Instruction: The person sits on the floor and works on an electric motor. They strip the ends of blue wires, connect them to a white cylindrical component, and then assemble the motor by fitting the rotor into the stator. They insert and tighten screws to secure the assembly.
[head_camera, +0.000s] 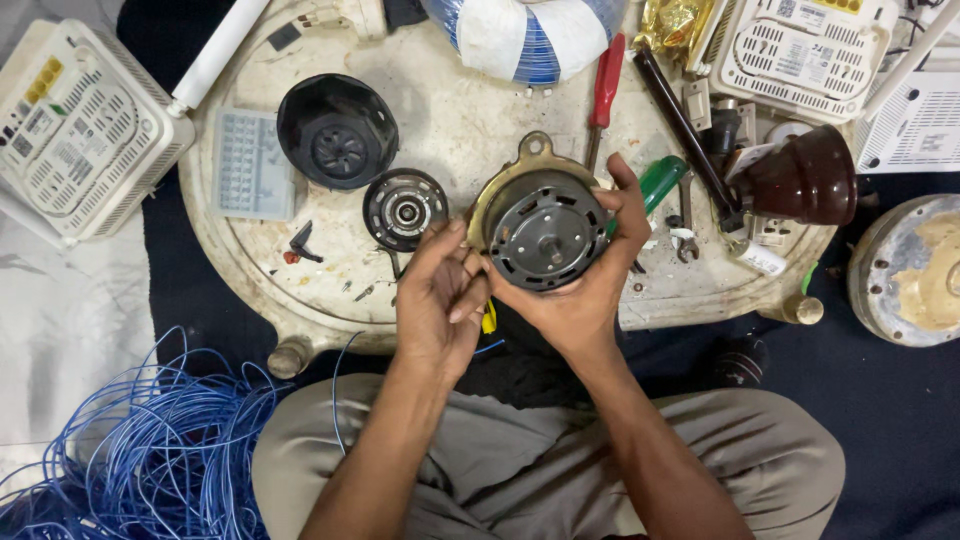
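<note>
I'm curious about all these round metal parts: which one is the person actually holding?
The grey motor with the brass-coloured bracket, cradled in the right hand with the left hand at its edge. The black cup and small round part lie untouched on the tray.

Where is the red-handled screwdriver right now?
In the head view, the red-handled screwdriver lies on the round work table, upper centre-right, just above the motor held in the right hand, beside the blue-and-white wire spool.
</note>
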